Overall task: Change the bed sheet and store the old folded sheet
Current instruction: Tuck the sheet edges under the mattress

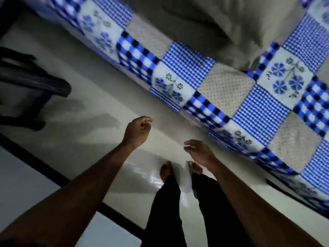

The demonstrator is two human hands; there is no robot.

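Note:
A blue-and-white patchwork bed sheet [222, 90] with checks, dots and flower squares covers the bed and hangs over its side, running diagonally from upper left to lower right. A grey-green pillow [213, 27] lies on it at the top. My left hand [138, 131] hovers over the floor with its fingers loosely curled, holding nothing. My right hand [199, 151] hangs close to the sheet's hanging edge, fingers relaxed and empty, not touching the cloth.
I stand barefoot on a pale tiled floor [89, 107] with dark grout lines. A dark chair or stand [32, 86] is at the left. The bed's side blocks the right.

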